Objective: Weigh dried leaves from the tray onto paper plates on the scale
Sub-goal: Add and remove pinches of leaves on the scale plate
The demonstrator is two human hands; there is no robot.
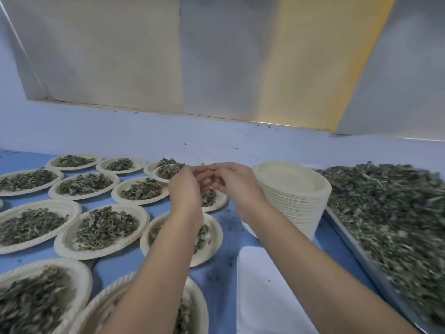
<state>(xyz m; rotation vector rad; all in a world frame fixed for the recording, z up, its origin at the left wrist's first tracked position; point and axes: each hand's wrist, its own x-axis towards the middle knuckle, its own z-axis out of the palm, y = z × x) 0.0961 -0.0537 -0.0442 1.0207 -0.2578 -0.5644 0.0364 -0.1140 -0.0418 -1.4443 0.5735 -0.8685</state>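
My left hand [189,186] and my right hand [232,180] meet fingertip to fingertip in the air above a filled paper plate [216,203] near the middle of the table. The fingers look loosely bent, and I see only tiny leaf crumbs between them. The metal tray [361,256] heaped with dried leaves [390,208] lies at the right. A white flat scale [265,290] sits in front of me, below my right forearm, with no plate on it. A tall stack of empty paper plates [292,186] stands just right of my right hand.
Several paper plates filled with dried leaves [98,230] cover the blue table [221,268] on the left and in front, some overlapping. Leaf crumbs dot the table. A pale wall and a metal hood [192,56] rise behind.
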